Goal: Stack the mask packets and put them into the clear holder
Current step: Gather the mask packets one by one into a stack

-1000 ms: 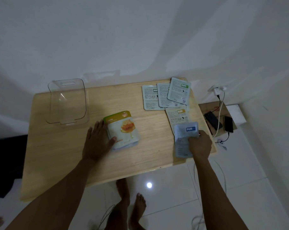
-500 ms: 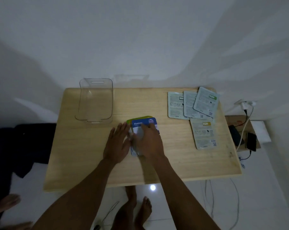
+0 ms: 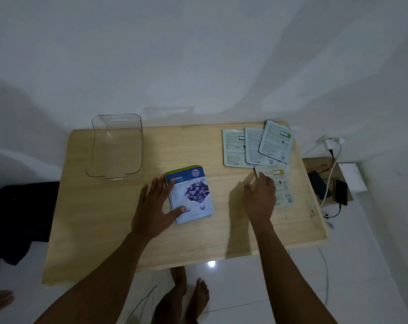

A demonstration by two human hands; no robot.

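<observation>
While the left hand [image 3: 155,208] lies flat with fingers spread against the near-left edge of the packet stack [image 3: 191,194], its thumb presses on the blueberry-printed packet that tops the pile. A green edge of a lower packet peeks out along the stack's far side. That stack sits at the middle of the wooden table [image 3: 104,230]. Far and to the left of the stack stands the clear holder [image 3: 116,148], empty, its handle cut-out toward the wall. To the right of the stack, the right hand [image 3: 260,198] is loosely open, fingers extended and slightly blurred, overlapping the left part of a face-down packet with a yellow tab [image 3: 280,187]; whether it touches that packet cannot be told. Beyond that packet, farther right of the stack, three overlapping face-down packets [image 3: 256,146] fan along the table's far edge. Off the table's right side, a phone [image 3: 340,192] and charger cables [image 3: 330,169] lie on a low surface.
</observation>
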